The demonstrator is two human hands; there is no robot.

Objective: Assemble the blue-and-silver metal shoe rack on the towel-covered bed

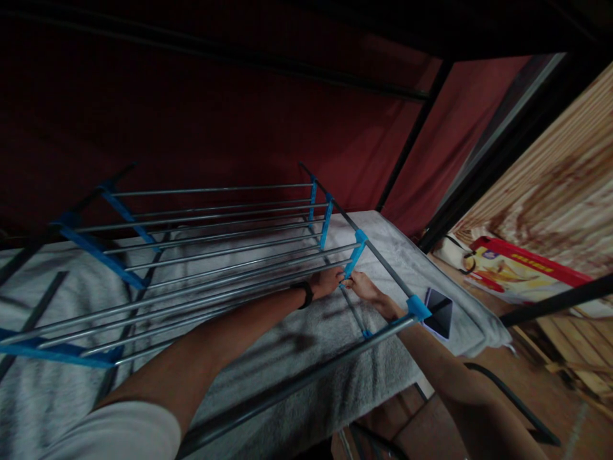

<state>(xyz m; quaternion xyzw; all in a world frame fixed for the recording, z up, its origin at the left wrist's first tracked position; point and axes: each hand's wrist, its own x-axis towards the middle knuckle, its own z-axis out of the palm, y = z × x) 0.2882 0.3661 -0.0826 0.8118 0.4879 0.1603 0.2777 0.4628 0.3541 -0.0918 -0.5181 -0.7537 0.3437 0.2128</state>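
Grey blanket [282, 326], edge room right of both hands [330, 281] [364, 287], pinched around rack's blue bracket [355, 257]

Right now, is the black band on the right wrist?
No, the black band circles the wrist just behind the left hand.

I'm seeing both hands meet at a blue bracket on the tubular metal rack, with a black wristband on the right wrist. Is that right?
Not quite: the head view shows the black wristband on the left wrist. The left hand and right hand do meet at a blue bracket on the tubular metal rack.
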